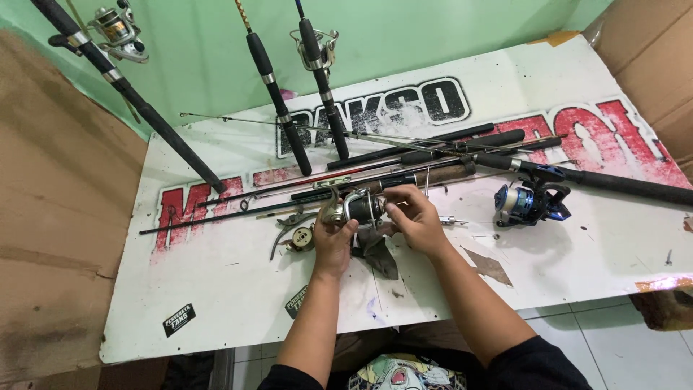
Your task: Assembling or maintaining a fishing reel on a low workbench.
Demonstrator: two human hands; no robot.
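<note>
1. Nearest you, your forearms reach up from the lower edge; both hands meet over the middle of the white surface [216, 289].
2. Your left hand [333, 242] is closed around the silver spinning reel [359, 207] from below, and your right hand [413, 217] grips its other side with the fingers curled over it.
3. The reel sits just above a dark cloth [377, 254], against the butt of a rod lying across the surface.
4. Just left lies a loose reel part [298, 236]; right, a blue reel [530, 202] sits on a black rod [613, 180].
5. Further rods lean against the green wall [202, 58].
</note>
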